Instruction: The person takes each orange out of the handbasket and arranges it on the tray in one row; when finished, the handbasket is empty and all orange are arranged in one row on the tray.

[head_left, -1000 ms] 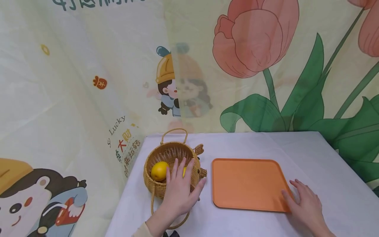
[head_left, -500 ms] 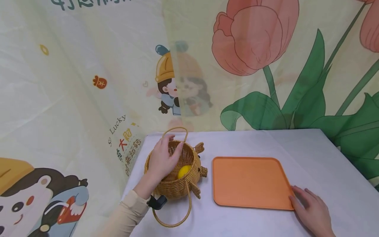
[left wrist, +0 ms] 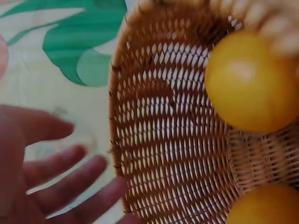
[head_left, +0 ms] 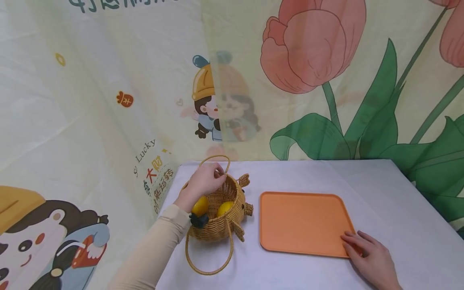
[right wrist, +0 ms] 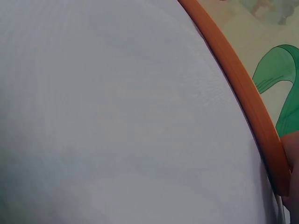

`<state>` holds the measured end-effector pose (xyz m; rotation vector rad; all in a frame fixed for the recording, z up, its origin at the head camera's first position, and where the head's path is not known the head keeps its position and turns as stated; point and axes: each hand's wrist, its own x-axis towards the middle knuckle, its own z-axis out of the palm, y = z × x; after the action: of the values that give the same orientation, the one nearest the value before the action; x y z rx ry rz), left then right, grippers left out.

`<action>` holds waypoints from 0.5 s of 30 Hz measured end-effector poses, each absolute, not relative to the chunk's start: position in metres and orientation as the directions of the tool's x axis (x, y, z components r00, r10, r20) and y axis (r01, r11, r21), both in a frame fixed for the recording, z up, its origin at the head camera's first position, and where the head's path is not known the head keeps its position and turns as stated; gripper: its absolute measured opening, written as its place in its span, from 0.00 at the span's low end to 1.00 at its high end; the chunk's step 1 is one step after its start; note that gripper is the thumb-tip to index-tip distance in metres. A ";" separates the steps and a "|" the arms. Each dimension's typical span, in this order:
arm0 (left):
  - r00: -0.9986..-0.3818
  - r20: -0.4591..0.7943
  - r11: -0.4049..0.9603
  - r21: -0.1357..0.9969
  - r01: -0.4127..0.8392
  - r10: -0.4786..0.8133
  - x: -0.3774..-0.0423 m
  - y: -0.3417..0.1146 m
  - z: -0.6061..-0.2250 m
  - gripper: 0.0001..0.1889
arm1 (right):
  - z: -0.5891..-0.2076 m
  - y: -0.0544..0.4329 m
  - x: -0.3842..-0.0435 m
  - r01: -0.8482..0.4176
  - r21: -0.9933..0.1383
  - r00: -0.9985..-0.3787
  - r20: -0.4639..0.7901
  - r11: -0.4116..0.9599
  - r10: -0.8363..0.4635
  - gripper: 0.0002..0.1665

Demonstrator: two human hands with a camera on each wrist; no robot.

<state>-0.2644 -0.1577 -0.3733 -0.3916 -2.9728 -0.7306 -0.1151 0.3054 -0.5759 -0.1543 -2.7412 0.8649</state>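
Note:
A wicker basket shaped like a pig [head_left: 217, 231] stands at the left of the table, with two round yellow fruits inside. One fruit [head_left: 200, 206] lies at the left, partly behind my wrist; the other fruit [head_left: 225, 208] is at the right. My left hand [head_left: 206, 179] reaches across the basket, fingertips by its far rim and rear handle [head_left: 221, 158]. In the left wrist view the fingers [left wrist: 70, 182] are loosely bent and spread beside the rim [left wrist: 113, 107]. My right hand [head_left: 373, 255] pinches the orange tray [head_left: 304, 223] near its front right corner.
The basket's front handle [head_left: 209, 274] hangs down onto the white tablecloth [head_left: 282, 274]. A small black device [head_left: 198, 220] sits on my left wrist. A printed curtain [head_left: 232, 96] with tulips and cartoon figures hangs behind and to the left of the table.
My left hand has moved from above the basket's front to its far rim, fingers bending more. My right hand has shifted slightly along the tray's right edge. Both fruits stay in the basket.

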 end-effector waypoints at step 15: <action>-0.888 -0.260 0.891 0.360 0.276 0.379 -0.287 -0.153 -0.391 0.10 | -0.580 0.307 -0.115 -0.020 -0.539 -0.945 0.286 0.842 0.161 0.18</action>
<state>-0.2871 -0.1533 -0.3906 -0.6010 -3.3723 -0.5579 -0.1146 0.3069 -0.5801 -0.1061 -2.6998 0.7944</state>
